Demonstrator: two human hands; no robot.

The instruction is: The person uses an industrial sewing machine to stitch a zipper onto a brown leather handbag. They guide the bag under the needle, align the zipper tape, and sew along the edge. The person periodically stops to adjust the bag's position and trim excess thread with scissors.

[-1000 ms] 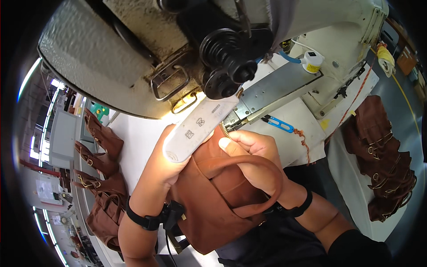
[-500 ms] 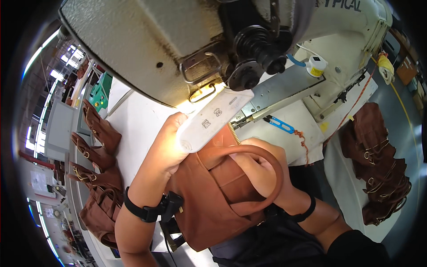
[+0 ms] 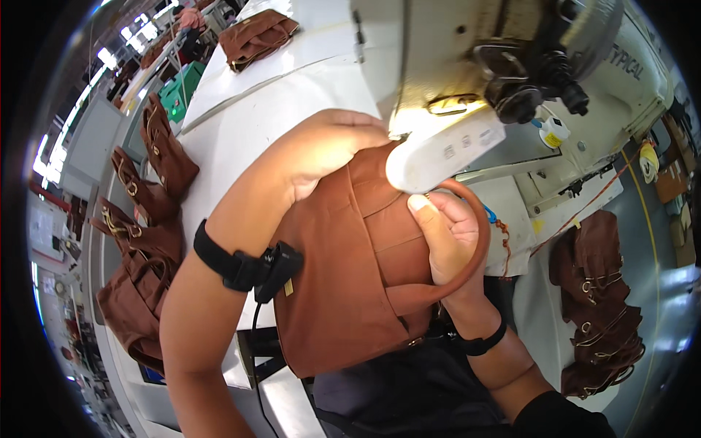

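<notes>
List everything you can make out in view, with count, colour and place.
Main bag: one, brown, centre
Row bags: about four, brown, left
Far bag: one, brown, top
Piled bags: several, count unclear, brown, right
Sewing machine: one, off-white, upper right
Rounded plate: one, white, at the machine
Table: one, white, behind main bag
Small cylinder: one, white with yellow label, upper right
Blue tool: one, mostly hidden, right of centre
Cord: orange, by the tool
Green object: one, upper left
Wrist straps: two, black, one per wrist
Left hand: one, bare, on main bag's upper edge
Right hand: one, bare, pinching main bag inside its handle loop
</notes>
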